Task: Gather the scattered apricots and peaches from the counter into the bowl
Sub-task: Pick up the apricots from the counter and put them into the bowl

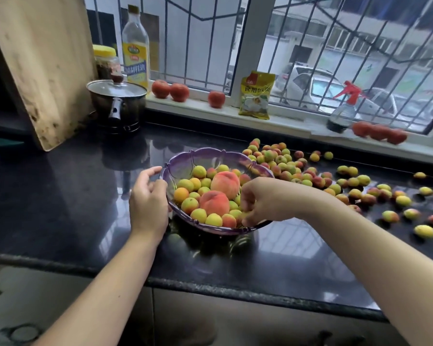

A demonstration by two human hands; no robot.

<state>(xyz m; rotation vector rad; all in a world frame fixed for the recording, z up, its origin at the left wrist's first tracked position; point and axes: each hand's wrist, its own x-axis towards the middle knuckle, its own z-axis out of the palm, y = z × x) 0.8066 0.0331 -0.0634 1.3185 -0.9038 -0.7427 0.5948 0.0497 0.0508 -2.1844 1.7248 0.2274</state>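
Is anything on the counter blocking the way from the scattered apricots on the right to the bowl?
Nothing visible does: bare black counter lies between the scattered apricots and the purple bowl. Only the right hand reaches over the bowl's right rim.

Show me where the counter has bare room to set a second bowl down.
Bare counter lies left of the bowl, between the left hand and the pot. Another free strip runs in front of the bowl, along the near edge. Right of the bowl it is crowded with scattered apricots.
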